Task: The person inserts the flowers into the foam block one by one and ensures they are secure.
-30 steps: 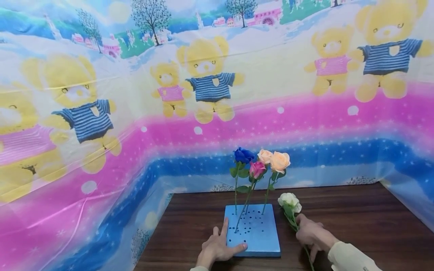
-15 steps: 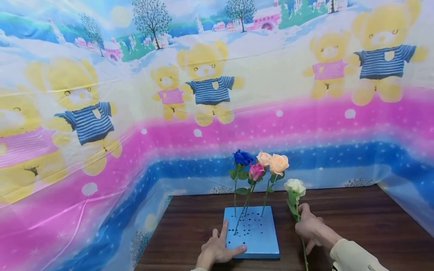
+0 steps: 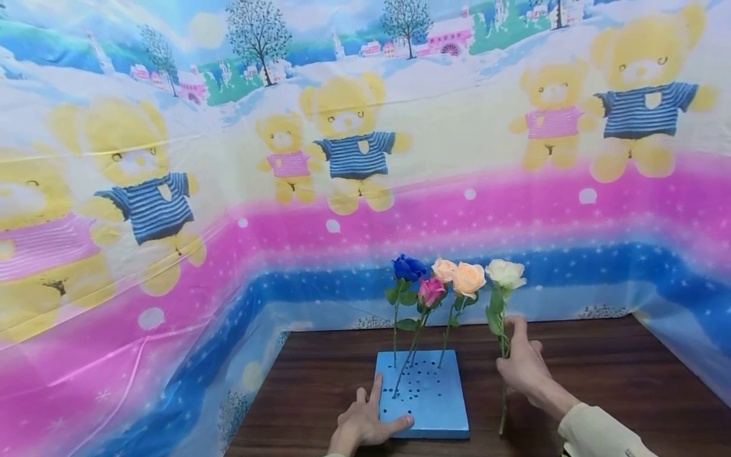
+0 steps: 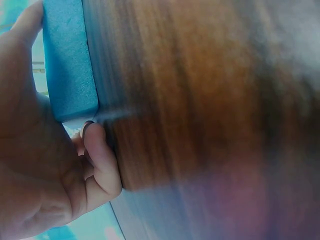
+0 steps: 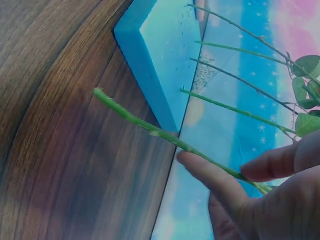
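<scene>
My right hand (image 3: pixel 528 368) pinches the green stem of a white rose (image 3: pixel 506 273) between thumb and fingers. The rose stands upright to the right of a blue foam block (image 3: pixel 436 412). In the right wrist view the bare lower end of the stem (image 5: pixel 135 119) points away from the fingers, apart from the block. My left hand (image 3: pixel 368 416) rests at the block's front left corner, thumb laid on top and index finger along the left side. Stuck in the block are a blue rose (image 3: pixel 408 267), a pink rose (image 3: pixel 431 291) and two peach roses (image 3: pixel 469 279).
Small dark holes (image 3: pixel 419 381) dot the block's top. The block lies on a dark wooden table (image 3: pixel 599 374). A printed cloth (image 3: pixel 457 152) with teddy bears hangs behind and at the sides.
My right hand has lifted the white rose from lying slanted near the table to upright, its bloom now level with the others. The left hand has stayed on the block.
</scene>
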{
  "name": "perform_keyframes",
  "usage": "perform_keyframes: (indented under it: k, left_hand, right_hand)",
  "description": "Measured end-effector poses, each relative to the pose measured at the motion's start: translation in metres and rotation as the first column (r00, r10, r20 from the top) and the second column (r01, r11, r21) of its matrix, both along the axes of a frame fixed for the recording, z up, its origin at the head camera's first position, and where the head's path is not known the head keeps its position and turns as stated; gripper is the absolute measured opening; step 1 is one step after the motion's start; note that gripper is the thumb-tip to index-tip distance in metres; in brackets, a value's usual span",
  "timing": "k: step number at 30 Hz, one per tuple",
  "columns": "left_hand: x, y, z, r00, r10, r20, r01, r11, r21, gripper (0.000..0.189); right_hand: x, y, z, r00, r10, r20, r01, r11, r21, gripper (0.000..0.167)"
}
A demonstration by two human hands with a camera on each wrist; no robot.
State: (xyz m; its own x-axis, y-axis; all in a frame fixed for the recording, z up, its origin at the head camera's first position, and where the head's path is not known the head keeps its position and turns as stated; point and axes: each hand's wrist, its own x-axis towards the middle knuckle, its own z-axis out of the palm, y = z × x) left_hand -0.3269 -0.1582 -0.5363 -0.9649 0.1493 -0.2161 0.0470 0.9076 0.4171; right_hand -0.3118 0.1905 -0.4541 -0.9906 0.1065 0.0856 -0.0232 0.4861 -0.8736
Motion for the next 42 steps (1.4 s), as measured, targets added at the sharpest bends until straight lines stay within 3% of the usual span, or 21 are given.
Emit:
perform_keyframes:
  k: [6, 11, 15, 23, 38, 42]
  left_hand:
    - [0.000, 0.001, 0.000, 1.000, 0.006, -0.003, -0.006, 1.000, -0.002, 0.121]
    - [0.000, 0.001, -0.001, 1.000, 0.009, -0.012, -0.009, 1.000, -0.008, 0.122]
    - [0.000, 0.001, -0.001, 1.000, 0.011, -0.010, -0.011, 1.000, -0.008, 0.122]
    - [0.003, 0.001, 0.003, 1.000, 0.006, -0.021, -0.006, 1.000, -0.006, 0.121]
    - [0.002, 0.001, 0.002, 1.000, 0.006, -0.019, -0.007, 1.000, -0.007, 0.121]
    - [0.002, 0.002, 0.002, 1.000, 0.004, -0.020, -0.005, 1.000, -0.007, 0.121]
  right_hand:
    - [0.001, 0.002, 0.001, 0.982, -0.039, -0.183, 0.058, 0.993, 0.103, 0.079]
    - [0.001, 0.005, -0.002, 0.914, -0.057, -0.401, 0.122, 0.983, 0.139, 0.073]
    - [0.001, 0.006, -0.005, 0.866, -0.057, -0.496, 0.135, 0.983, 0.123, 0.076]
    - [0.003, 0.006, -0.006, 0.824, -0.036, -0.565, 0.124, 0.985, 0.117, 0.080]
    - [0.007, -0.008, -0.009, 0.775, 0.075, -0.627, 0.015, 0.990, 0.138, 0.085]
    - [0.007, -0.015, -0.011, 0.774, 0.105, -0.625, -0.025, 0.990, 0.136, 0.083]
